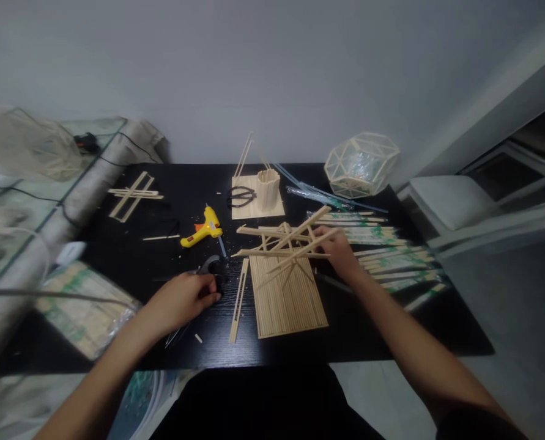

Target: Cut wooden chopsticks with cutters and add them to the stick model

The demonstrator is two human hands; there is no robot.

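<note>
My right hand (337,249) grips the right side of a frame of crossed wooden sticks (295,241). The frame is tilted above a flat panel of sticks laid side by side (288,302). On the black table's left half, my left hand (187,300) has curled fingers around a tool with a dark, curved handle (210,264); its kind is mostly hidden by the hand. A narrow pair of joined sticks (239,300) lies between that hand and the panel. Just beyond is a yellow glue gun (203,229) with a glue stick in its back.
Black-handled scissors (241,195) and a stick cup (268,190) sit on a square wooden base (244,211). Bundled sticks (382,244) lie right; a packed bundle (84,305) lies left. A geometric stick lantern (361,165) stands back right, a crossed-stick piece (134,195) back left.
</note>
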